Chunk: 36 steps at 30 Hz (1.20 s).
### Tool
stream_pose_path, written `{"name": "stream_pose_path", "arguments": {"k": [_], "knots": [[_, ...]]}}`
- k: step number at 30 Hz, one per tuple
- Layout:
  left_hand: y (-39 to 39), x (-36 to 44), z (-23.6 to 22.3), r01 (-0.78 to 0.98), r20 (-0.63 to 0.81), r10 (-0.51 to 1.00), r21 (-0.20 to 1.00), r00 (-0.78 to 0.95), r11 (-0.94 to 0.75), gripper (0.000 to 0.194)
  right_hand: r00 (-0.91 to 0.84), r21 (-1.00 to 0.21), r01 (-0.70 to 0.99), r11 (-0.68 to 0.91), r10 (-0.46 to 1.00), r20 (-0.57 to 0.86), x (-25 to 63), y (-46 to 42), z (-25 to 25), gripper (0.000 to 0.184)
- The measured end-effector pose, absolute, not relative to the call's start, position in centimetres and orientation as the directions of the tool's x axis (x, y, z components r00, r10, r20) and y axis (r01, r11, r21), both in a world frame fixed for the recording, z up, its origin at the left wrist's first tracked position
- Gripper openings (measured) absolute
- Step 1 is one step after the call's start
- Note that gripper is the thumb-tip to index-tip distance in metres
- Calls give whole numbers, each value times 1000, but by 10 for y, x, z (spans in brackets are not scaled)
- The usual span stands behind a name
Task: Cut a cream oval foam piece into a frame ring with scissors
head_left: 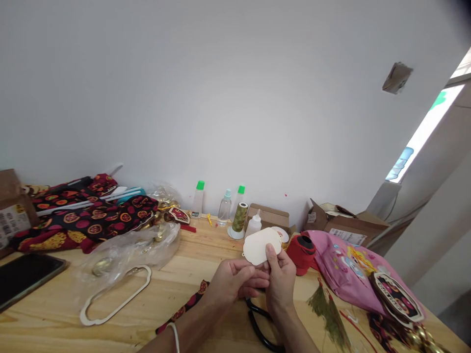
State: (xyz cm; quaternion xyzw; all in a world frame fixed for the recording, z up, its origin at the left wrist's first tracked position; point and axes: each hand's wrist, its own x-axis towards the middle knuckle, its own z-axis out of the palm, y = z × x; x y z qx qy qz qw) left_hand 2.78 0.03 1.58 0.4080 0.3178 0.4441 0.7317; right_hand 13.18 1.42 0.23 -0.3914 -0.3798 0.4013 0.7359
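A flat cream plaque (256,246) with rounded, scalloped ends is held up above the table. My right hand (281,274) grips its right side, thumb on the front face and fingers behind. My left hand (231,283) is closed at the plaque's lower left edge, thumb and forefinger together there; its other fingers reach towards my right palm. Black-handled scissors (259,326) lie under my hands, their blades hidden. A dark patterned fabric strip (184,308) lies partly beneath my left forearm. Off to the left is a thin cream frame (86,306) with an open middle.
Bottles (198,201), a green thread spool (240,217) and a white squeeze bottle (253,224) stand along the back. Patterned fabric (106,220), a plastic bag (132,250) and a phone (29,277) occupy the left. Rightward are a red spool (302,257), pink bag (342,264) and green tassel (327,309).
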Motion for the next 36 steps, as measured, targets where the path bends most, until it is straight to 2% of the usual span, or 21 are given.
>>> {"name": "stream_pose_path", "arguments": {"k": [4,8,18,24,29,36], "knots": [[2,28,15,-388,-138,927,879,348,276,24,357,-882,-313,353,904,235,130,12,5,29],[4,28,13,-399,-166,939,872,301,282,18,336,-895,-259,364,902,270,128,10,7,28],[1,26,13,-410,-76,904,873,421,264,27,384,-902,-179,394,872,304,133,13,3,30],[6,26,8,-376,-98,931,896,351,236,20,359,-898,-113,426,860,363,131,11,4,27],[5,25,8,-377,-34,902,902,429,213,21,381,-891,-147,430,856,350,131,11,4,28],[4,26,11,-357,-107,936,905,336,232,21,342,-902,-119,415,870,356,131,8,5,25]]}}
